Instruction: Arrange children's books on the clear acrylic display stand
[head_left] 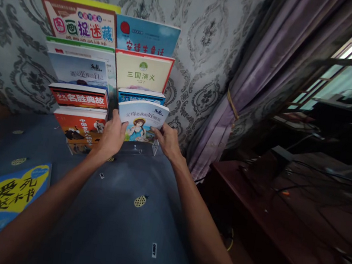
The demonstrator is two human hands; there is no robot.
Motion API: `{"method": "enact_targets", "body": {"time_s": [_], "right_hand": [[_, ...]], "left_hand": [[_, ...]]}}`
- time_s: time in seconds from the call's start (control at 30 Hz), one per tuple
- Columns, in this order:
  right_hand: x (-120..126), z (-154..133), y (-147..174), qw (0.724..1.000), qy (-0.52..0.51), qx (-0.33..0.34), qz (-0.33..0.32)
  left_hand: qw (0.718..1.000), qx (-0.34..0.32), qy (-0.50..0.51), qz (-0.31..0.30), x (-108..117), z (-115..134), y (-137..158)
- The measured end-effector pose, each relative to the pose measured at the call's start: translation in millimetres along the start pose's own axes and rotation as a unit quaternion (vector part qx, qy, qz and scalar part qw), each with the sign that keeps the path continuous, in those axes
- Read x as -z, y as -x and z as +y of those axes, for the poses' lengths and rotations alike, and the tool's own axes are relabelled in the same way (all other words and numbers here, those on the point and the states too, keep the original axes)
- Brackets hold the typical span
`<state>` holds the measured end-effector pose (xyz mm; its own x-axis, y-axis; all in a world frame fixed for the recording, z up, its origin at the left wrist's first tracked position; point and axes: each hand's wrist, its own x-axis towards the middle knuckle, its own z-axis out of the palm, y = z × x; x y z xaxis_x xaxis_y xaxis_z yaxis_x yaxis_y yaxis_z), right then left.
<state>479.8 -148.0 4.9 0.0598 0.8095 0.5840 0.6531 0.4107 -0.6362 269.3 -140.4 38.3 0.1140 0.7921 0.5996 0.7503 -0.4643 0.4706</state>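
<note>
Between both hands is a pale blue book (pixel 140 122) with a girl in a yellow hat on its cover. It stands tilted back at the lower right of a tiered book rack (pixel 155 147). My left hand (pixel 115 134) grips the book's left edge, thumb on the cover. On the right edge, my right hand (pixel 167 139) holds it with the thumb in front. Behind this book a blue book (pixel 141 96) shows only its top. An orange-red book (pixel 80 127) stands in the front left tier, close to my left hand.
More books rise behind, among them a cream book (pixel 142 72) and a blue-topped one (pixel 147 34). A yellow-and-blue book (pixel 9 200) lies at lower left on the dark blue tablecloth (pixel 110 227). Right are a purple curtain (pixel 245 80) and a dark red desk (pixel 269 215) with cables.
</note>
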Motion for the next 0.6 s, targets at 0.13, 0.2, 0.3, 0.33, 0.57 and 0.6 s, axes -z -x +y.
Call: {"method": "enact_targets", "body": {"time_s": [0.13,0.2,0.3,0.33,0.57,0.6], "right_hand": [[3,-1,-1,1.000,0.012,0.005,-0.009],[4,-1,-1,1.000,0.022,0.008,-0.012],[4,-1,-1,0.998,0.055,0.006,-0.023],[3,-1,-1,0.997,0.075,0.003,-0.030],[-8,4,2,0.977,0.194,-0.040,-0.072],[-9,4,2,0.977,0.198,-0.042,-0.071]], "left_hand": [[1.000,-0.007,0.000,-0.002,-1,-3,0],[1.000,-0.007,-0.009,-0.003,-1,-2,-1],[0.999,0.006,-0.040,-0.031,-2,-1,-4],[0.997,0.014,-0.053,-0.045,-3,0,-5],[0.980,0.046,-0.154,-0.114,-13,-2,0],[0.976,0.049,-0.171,-0.123,-14,-3,1]]}}
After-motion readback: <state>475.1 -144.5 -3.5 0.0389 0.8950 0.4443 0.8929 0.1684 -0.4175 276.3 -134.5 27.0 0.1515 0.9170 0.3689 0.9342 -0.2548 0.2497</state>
